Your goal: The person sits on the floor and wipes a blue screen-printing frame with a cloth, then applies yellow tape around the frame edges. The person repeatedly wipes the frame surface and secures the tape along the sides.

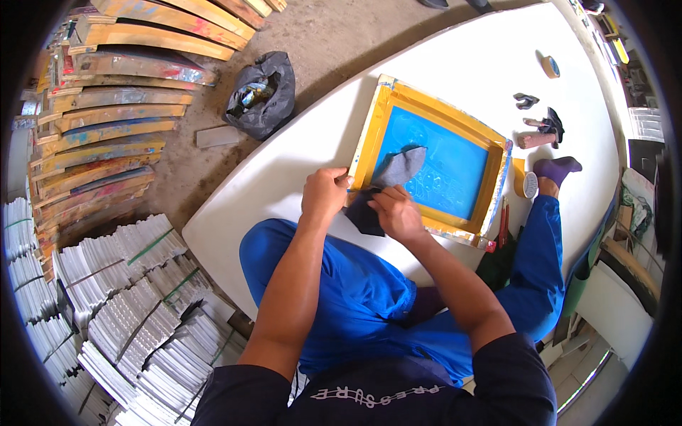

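A wooden screen-printing frame (443, 112) with blue mesh (444, 181) lies tilted across the white table in front of me. A grey cloth (400, 167) rests on the mesh near the frame's near left side. A dark cloth (366, 215) hangs over that near edge; I cannot tell whether both are one piece. My left hand (325, 193) is closed at the frame's left corner, its fingertips pinched together, and what they hold is too small to make out. My right hand (398, 212) has its fingers curled on the dark cloth by the near rail.
On the white table (497, 57) lie a tape roll (550, 67), a brush (530, 184) and black scraps (526, 101). A black rubbish bag (263, 96) stands on the floor. Wooden frames (128, 111) and strapped white stacks (135, 305) fill the left. My legs border the frame's near side.
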A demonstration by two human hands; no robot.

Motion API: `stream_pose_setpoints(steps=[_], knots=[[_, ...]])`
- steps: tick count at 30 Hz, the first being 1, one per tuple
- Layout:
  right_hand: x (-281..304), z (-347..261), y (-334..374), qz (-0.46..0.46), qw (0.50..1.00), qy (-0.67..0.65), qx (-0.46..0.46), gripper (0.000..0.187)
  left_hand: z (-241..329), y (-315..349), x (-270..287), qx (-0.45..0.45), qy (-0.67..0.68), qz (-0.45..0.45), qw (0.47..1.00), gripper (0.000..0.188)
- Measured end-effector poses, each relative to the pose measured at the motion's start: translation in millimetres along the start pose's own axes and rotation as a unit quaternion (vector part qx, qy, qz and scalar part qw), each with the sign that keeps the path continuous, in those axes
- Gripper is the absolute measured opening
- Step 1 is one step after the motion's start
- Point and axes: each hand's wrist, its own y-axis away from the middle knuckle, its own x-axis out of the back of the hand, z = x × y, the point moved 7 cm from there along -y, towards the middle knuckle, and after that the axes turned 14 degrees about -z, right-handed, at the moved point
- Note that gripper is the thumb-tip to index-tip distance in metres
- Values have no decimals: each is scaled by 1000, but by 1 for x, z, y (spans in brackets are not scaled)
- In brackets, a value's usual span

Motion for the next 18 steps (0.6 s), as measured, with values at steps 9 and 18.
stream_pose_setpoints(steps=[9,18], knots=[[28,49,82,-42,997,66,-13,9,10,5,1,4,-43,30,999,38],[-8,3,5,-5,999,32,1,11,6,3,0,-10,-47,37,998,38]])
